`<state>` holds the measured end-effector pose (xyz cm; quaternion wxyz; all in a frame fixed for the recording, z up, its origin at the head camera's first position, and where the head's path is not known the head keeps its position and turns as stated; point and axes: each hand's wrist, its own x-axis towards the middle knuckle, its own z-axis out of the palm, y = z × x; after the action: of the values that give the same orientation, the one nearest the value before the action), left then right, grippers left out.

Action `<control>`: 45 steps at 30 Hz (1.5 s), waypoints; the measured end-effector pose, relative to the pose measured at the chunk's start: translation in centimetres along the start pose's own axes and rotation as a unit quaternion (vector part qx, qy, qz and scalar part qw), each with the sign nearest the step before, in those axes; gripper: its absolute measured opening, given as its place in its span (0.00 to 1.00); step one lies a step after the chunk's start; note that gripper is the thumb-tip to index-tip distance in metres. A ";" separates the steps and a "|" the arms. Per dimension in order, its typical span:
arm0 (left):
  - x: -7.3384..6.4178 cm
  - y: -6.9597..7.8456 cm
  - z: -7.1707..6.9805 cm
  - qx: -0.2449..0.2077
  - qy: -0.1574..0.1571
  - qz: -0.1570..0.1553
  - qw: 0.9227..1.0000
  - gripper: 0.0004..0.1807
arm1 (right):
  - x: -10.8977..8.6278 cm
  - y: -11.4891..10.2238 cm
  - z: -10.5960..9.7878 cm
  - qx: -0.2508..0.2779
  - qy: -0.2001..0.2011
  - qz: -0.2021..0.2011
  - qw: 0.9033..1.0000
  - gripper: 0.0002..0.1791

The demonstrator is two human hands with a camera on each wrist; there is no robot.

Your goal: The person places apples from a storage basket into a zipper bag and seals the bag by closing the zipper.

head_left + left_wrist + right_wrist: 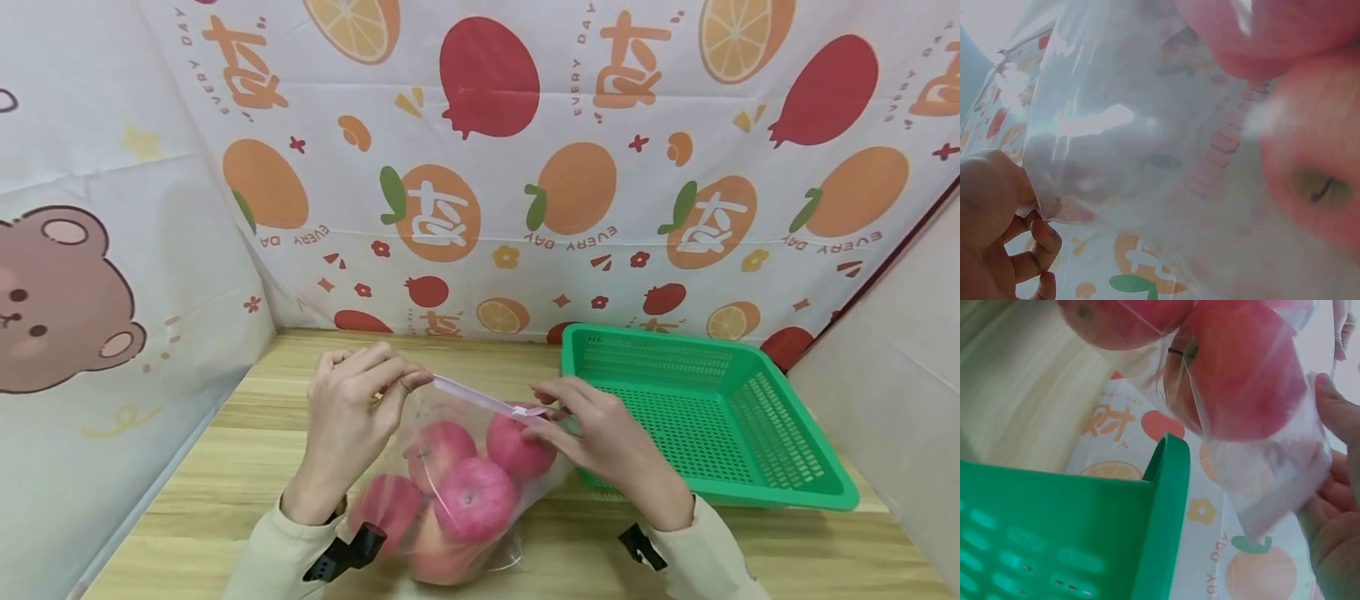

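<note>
A clear zip bag [480, 395] with a pinkish slider strip along its top holds several red apples [476, 498]. My left hand [358, 417] pinches the strip's left end between thumb and fingers; the left wrist view shows that hand [1004, 225] at the bag's corner. At the other end, my right hand [600, 429] grips the strip close to the white slider [519, 411]. In the right wrist view the right hand [1338, 469] holds the bag's edge beside an apple [1247, 375]. The bag's lower part rests on the table.
A green perforated basket [675, 417] stands right of the bag on the wooden table [217, 467]. Behind the table hangs a fruit-printed cloth [510, 208]; a bear-printed cloth [60, 300] is on the left. Each wrist wears a black camera mount [345, 554].
</note>
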<state>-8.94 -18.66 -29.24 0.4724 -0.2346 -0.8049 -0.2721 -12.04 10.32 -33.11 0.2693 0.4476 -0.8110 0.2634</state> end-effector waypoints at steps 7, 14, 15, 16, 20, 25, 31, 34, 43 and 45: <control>0.2 -0.3 -0.4 -0.001 0.020 -0.005 1.000 0.05 | -1.0 0.0 -0.6 0.005 -0.065 0.077 0.995 0.27; 0.1 -0.8 -1.1 0.005 0.029 -0.029 0.999 0.05 | -0.7 0.4 -0.9 0.000 0.012 0.029 1.000 0.16; 0.1 -0.9 -1.3 0.007 0.027 -0.034 0.999 0.05 | -0.6 0.4 -1.0 -0.008 0.027 0.018 0.999 0.15; 0.1 -1.0 -1.4 0.009 0.028 -0.039 0.999 0.04 | -0.5 0.5 -1.1 -0.017 0.040 0.009 0.999 0.14; 0.1 -1.1 -1.7 0.020 0.021 -0.056 0.998 0.04 | 0.0 0.4 -1.4 -0.073 0.064 -0.013 0.995 0.07; -0.1 -1.1 -1.8 0.046 -0.045 -0.082 0.995 0.04 | 0.2 0.4 -1.4 -0.128 0.069 -0.039 0.989 0.16; 0.1 -1.1 -2.1 0.049 -0.120 -0.080 0.988 0.05 | 0.6 0.1 -1.5 -0.121 0.060 -0.047 0.990 0.13; 0.0 -1.0 -1.7 0.028 -0.149 -0.037 0.988 0.09 | 1.0 -0.2 -1.6 -0.122 0.061 -0.053 0.989 0.21; -0.4 -0.2 0.3 -0.012 -0.126 0.072 0.989 0.08 | 1.9 -0.6 -2.0 -0.130 0.065 -0.063 0.987 0.19; -0.5 0.0 0.5 -0.012 -0.109 0.066 0.992 0.05 | 2.2 -0.6 -2.2 -0.134 0.071 -0.066 0.986 0.18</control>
<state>-9.02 -18.37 -29.84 0.3957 -0.3211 -0.8311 -0.2227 -12.10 10.24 -29.98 0.4010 0.4404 -0.7861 0.1651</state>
